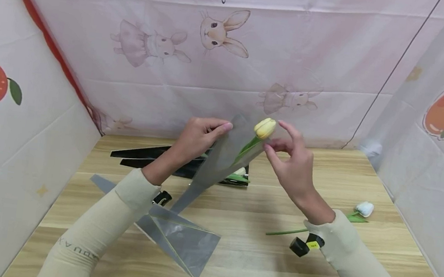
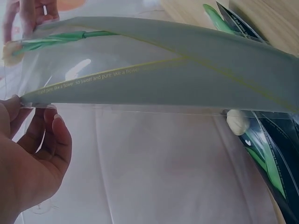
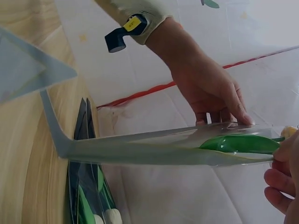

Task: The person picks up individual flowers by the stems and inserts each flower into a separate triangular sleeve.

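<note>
A grey translucent flower sleeve is held up slanting over the table, its narrow end low near the wood. Inside its wide mouth lies a yellow tulip, the bloom at the top edge and the green leaf showing through the film. My left hand pinches the sleeve's left upper edge between thumb and fingers. At the opposite edge, right beside the bloom, my right hand pinches the film with its thumb and fingers, index finger raised. Gold lines and small lettering run along the sleeve in the left wrist view.
Black flower sleeves with pale tulips in them lie behind, at the back of the table. Another grey sleeve lies in front, under my left forearm. A white tulip rests at the right, its stem passing under my right wrist.
</note>
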`<state>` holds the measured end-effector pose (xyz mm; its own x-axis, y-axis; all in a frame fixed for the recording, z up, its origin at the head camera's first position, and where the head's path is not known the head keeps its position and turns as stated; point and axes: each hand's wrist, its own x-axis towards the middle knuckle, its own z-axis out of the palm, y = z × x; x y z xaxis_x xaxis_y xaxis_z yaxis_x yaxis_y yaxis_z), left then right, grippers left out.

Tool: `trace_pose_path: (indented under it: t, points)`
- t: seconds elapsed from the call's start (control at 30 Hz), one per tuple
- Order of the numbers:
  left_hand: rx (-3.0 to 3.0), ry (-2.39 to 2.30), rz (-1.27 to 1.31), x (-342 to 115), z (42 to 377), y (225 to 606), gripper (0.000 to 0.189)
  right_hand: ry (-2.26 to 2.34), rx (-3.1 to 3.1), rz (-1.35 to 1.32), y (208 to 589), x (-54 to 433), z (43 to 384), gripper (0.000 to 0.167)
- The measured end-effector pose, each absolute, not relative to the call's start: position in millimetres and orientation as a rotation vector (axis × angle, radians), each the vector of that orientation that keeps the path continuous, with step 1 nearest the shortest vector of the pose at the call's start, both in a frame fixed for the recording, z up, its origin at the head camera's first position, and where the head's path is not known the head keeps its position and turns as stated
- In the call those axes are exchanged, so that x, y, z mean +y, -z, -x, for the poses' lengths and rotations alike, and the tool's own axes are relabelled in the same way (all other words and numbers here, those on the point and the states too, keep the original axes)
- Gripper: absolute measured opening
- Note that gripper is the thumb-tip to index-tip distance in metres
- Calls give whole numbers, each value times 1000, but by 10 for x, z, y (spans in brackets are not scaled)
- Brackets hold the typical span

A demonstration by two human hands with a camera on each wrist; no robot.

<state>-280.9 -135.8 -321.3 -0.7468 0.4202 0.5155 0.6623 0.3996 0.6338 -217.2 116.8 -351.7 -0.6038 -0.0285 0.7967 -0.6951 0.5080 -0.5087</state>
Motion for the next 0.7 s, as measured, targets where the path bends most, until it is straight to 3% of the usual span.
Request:
trace_pose_path:
  t: [0.47, 0.7]
  points:
    - [-2365, 1264, 998, -1336, 2779, 3212, 21, -938, -1938, -733, 3538, 1203, 2194, 47]
    - [-2375, 1253, 989, -1334, 2774, 3178, 21, -1111, -2035, -784, 3534, 1225, 2179, 51]
